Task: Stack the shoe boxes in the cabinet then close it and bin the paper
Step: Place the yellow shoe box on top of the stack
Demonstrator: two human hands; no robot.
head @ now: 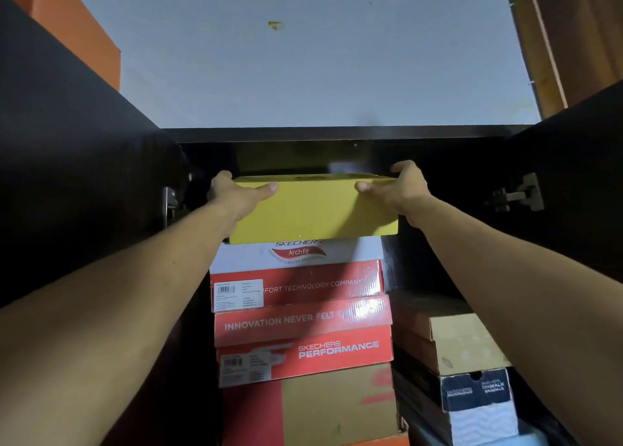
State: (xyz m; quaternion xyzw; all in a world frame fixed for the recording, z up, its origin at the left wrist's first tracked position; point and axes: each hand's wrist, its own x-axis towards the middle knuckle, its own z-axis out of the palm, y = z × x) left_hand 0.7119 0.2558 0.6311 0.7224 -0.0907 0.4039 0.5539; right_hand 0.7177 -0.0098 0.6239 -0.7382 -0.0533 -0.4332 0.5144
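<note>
Cardboard, rigid and judged fairly light, forms the yellow shoe box (315,209), which is gripped at its two short ends by the left hand (236,194) and right hand (401,189), fingers curled round it, atop the stacked boxes (300,310) inside the cabinet (337,133).

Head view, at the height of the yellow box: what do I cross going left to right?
Left cabinet door → left hinge → left hand → yellow box → right hand → right hinge → right cabinet door.
</note>
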